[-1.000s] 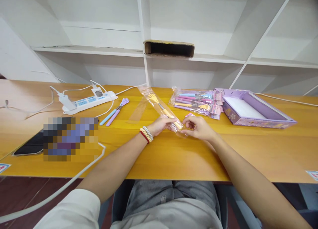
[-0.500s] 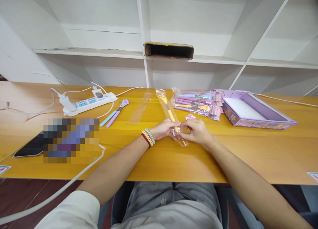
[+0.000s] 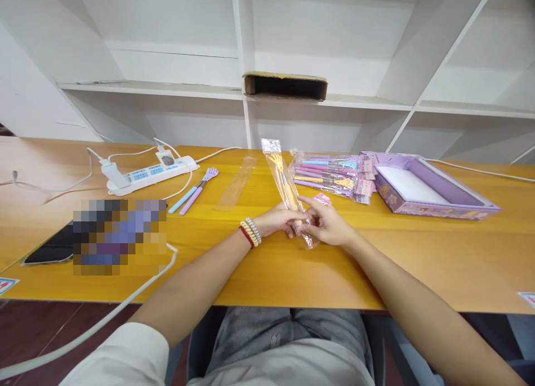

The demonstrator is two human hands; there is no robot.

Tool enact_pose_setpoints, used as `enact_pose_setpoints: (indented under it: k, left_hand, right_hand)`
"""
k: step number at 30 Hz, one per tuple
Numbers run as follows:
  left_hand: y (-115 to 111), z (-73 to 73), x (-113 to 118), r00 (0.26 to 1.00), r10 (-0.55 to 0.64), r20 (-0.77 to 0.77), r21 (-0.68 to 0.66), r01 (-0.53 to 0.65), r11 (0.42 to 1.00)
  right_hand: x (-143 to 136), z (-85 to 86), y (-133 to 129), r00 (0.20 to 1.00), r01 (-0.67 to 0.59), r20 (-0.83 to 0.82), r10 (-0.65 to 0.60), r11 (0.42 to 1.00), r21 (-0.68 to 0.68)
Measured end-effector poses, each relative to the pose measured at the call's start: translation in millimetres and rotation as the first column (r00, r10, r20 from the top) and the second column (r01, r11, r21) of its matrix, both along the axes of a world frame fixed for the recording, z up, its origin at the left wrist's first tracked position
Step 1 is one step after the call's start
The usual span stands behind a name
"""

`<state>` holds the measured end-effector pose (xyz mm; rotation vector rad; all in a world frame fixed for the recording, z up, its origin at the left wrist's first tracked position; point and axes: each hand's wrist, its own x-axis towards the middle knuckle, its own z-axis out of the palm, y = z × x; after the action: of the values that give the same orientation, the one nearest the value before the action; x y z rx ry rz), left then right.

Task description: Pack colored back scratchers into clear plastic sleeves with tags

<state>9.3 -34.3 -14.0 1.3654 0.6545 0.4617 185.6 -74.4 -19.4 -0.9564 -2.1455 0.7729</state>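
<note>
Clamped on scratcher [image 3: 287, 189] through clear sleeve [image 3: 279, 179] with left hand [image 3: 281, 219]; pinching near lower end with right hand [image 3: 325, 221]. Held aslant over tabletop [image 3: 259, 271], between front and rear edges. Could slip lengthwise inside sleeve if pinched slackly; might split sleeve if tugged hard.

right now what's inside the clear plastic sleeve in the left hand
The long clear plastic sleeve holds a yellow stick with a hand-shaped head and a metallic-looking shaft. The left hand covers part of its handle, so that stretch can't be seen.
</note>
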Motion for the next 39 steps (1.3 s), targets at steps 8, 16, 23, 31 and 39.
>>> enact_pose_setpoints:
  k: [8, 16, 23, 31, 39]
  left_hand:
    - [10.1, 4.1, -9.9, 0.98, 0.188, -0.059, 0.013, -0.187, 0.982]
    - [13.3, 7.5, -12.5, 0.924, 0.27, -0.27, -0.082, -0.302, 0.95]
    - [10.1, 8.8, -13.0, 0.806, 0.346, -0.48, 0.173, -0.299, 0.938]
    - [0.9, 5.4, -10.4, 0.781, 0.602, -0.169, 0.956, -0.019, 0.294]
    - [9.7, -7.8, -10.8, 0.867, 0.396, -0.304, 0.941, 0.208, 0.267]
  right_hand:
    - [2.7, -1.2, 7.3, 0.995, 0.068, -0.062, -0.079, 0.984, -0.166]
    - [13.1, -8.0, 16.0, 0.995, 0.05, 0.098, -0.027, 0.968, -0.244]
    - [12.3, -6.7, 16.5, 0.987, 0.042, 0.164, 0.0, 0.967, -0.252]
    - [14.2, -1.5, 14.5, 0.968, 0.062, 0.25, -0.011, 0.978, -0.198]
    - [16.8, 0.5, 15.2, 0.966, 0.081, 0.257, -0.032, 0.98, -0.184]
